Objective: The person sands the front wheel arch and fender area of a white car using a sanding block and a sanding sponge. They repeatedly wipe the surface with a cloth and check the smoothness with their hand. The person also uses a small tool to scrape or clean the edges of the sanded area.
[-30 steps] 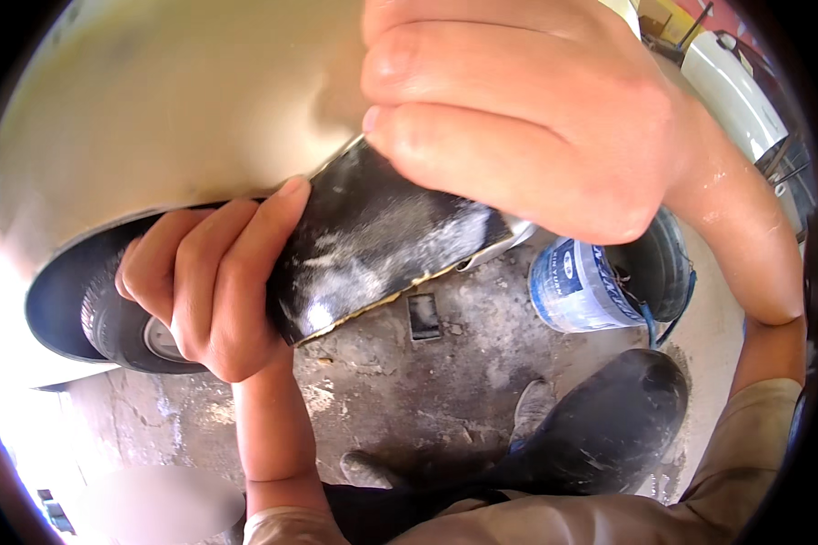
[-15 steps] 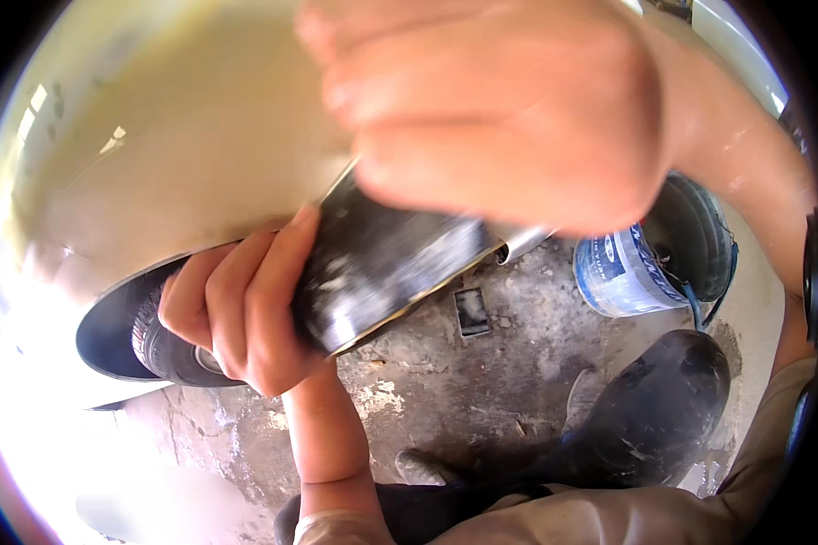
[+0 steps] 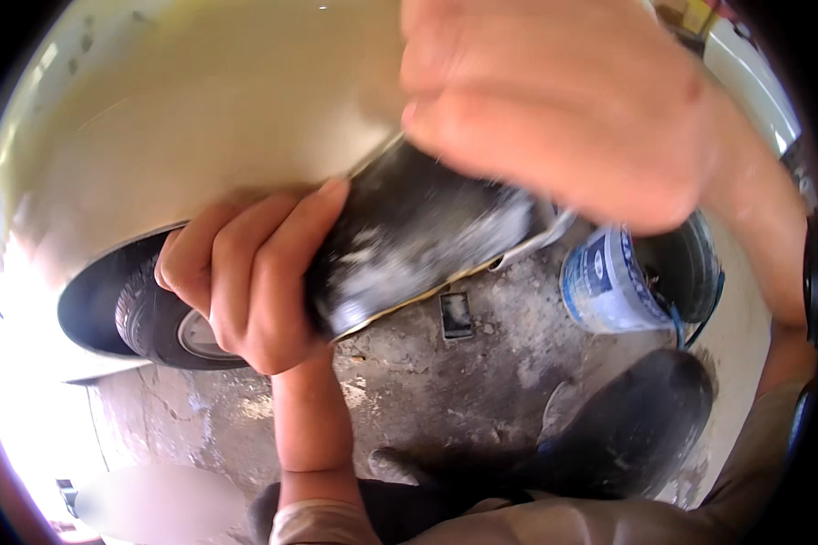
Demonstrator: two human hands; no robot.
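My left hand [image 3: 250,272] has its fingers wrapped over the left end of a black panel [image 3: 418,236]. The panel carries whitish smears and a thin yellowish lower edge, and it sits along the lower side of a pale, glossy car body [image 3: 218,109]. My right hand [image 3: 563,109] is closed above the panel's right part, near the camera and smeared by motion. Whatever its fingers hold, if anything, cannot be made out, and it covers the panel's upper right end.
Left of my left hand, a car wheel [image 3: 159,318] shows in its arch. A white and blue bucket [image 3: 609,282] and a dark bucket [image 3: 691,263] stand on the stained concrete floor [image 3: 409,381]. A small dark square tray-like thing [image 3: 456,315] lies between. My dark-clad knee [image 3: 654,418] is bent at lower right.
My right hand has moved to the right over the panel. My left hand keeps its grip on the panel's left end. The view has shifted slightly.
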